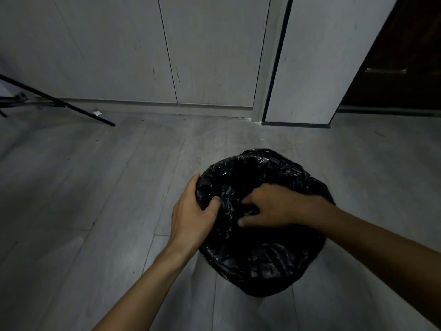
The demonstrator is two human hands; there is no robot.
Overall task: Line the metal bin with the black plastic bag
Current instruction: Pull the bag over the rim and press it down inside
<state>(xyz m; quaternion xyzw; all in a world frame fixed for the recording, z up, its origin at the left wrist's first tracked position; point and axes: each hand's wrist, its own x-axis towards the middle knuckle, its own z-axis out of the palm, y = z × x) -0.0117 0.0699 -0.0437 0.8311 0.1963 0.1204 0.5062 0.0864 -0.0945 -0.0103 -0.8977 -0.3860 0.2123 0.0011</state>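
A crinkled black plastic bag (pixel 260 249) is draped over a round bin standing on the floor, right of centre; the bag covers the bin's rim and sides, so no metal shows. My left hand (pixel 193 211) grips the bag at the bin's left rim, thumb pressed into the plastic. My right hand (pixel 274 206) reaches across the opening from the right, fingers curled into bunched plastic near the left rim. The bin's inside is dark and I cannot see its depth.
Grey plank floor (pixel 95 211) surrounds the bin. Pale cabinet doors (pixel 143 56) and a white door panel (pixel 317 68) stand behind. A black tripod leg (pixel 71 106) slants across the floor at far left, with a small white scrap (pixel 97 113) beside it.
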